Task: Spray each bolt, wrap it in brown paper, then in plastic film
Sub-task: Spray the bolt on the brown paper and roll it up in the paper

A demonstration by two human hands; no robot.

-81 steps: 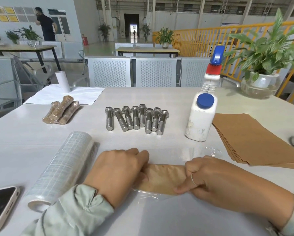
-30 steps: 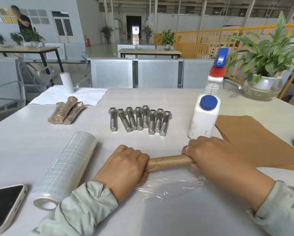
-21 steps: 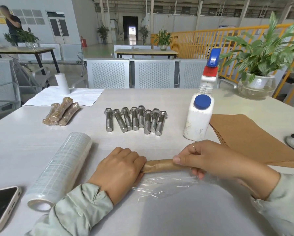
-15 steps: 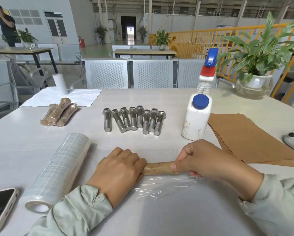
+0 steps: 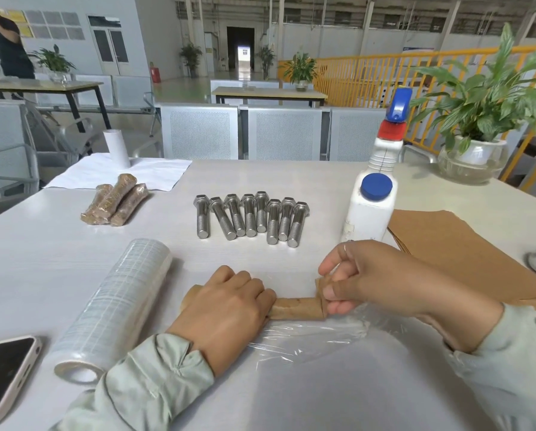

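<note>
Left hand (image 5: 226, 303) presses the paper-wrapped bolt (image 5: 296, 307) down; right hand (image 5: 369, 279) pinches its folded end. Letting go could unroll the paper.

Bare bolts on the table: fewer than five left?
No, eight unwrapped bolts lie side by side beyond the hands.

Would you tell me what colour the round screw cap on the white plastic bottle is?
Blue; the round screw cap shows clearly in the head view.
</note>
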